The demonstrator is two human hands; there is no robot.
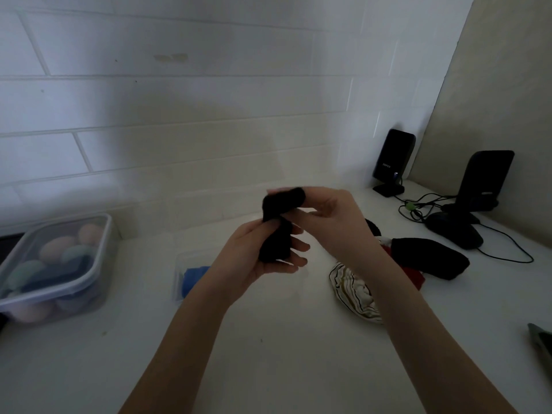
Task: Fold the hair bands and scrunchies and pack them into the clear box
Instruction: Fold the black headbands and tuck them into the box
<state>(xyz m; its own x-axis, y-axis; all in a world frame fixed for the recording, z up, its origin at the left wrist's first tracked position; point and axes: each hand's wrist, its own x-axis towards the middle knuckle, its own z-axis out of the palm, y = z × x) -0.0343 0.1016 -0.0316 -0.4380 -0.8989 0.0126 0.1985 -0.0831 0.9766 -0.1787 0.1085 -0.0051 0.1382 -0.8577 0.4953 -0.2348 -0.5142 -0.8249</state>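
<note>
I have my left hand (263, 255) curled round the lower part of a black band (276, 225), held up above the counter (268, 354), while my right hand (328, 216) pinches its top end. I judge this fold half done. The small clear box (179, 273), just left of my hands, holds one blue piece (194, 279). A striped scrunchie (352, 291), a red piece (415, 276) and another black band (430, 258) wait to the right, so most remains. Farther off: a lidded tub (56, 264), two speakers (394, 159), white tiled wall (179, 100).
</note>
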